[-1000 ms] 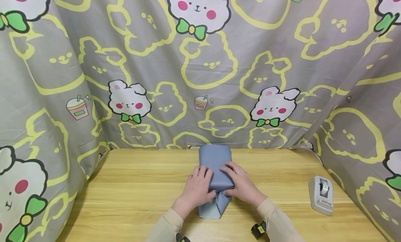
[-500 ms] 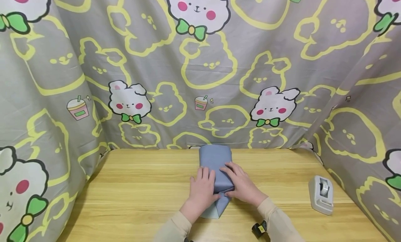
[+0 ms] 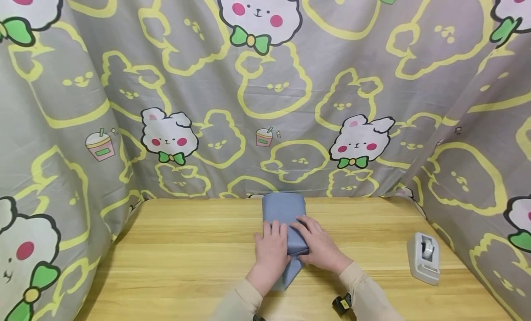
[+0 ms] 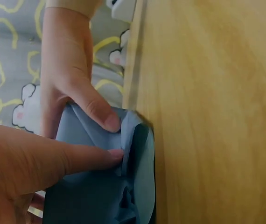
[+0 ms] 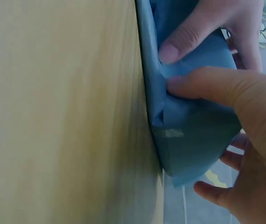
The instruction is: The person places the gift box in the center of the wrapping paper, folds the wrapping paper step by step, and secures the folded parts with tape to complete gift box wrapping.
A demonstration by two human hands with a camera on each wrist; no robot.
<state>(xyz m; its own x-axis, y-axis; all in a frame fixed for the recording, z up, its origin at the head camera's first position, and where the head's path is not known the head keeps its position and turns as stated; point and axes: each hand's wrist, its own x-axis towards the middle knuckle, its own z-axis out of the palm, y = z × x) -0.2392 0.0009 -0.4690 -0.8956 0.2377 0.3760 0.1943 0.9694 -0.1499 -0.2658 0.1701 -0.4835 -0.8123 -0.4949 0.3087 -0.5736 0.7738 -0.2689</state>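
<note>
A box-shaped package wrapped in blue-grey paper lies on the wooden table, one end towards me. My left hand grips its near left corner, fingers over the top and thumb at the near end. Opposite it, my right hand holds the near right corner the same way. Both thumbs press the folded paper of that end, close together in the left wrist view, beside an upright crease. A pointed paper flap sticks out towards me, partly behind my left hand. The right wrist view shows a shiny tape strip on the package's side.
A grey tape dispenser with a roll in it stands on the table to the right. By my right sleeve is a small black device. A grey curtain with cartoon rabbits hangs behind the table and along both sides.
My left hand has slid right and towards me along the package's near end, covering more of the flap. The right hand has stayed almost in place.
</note>
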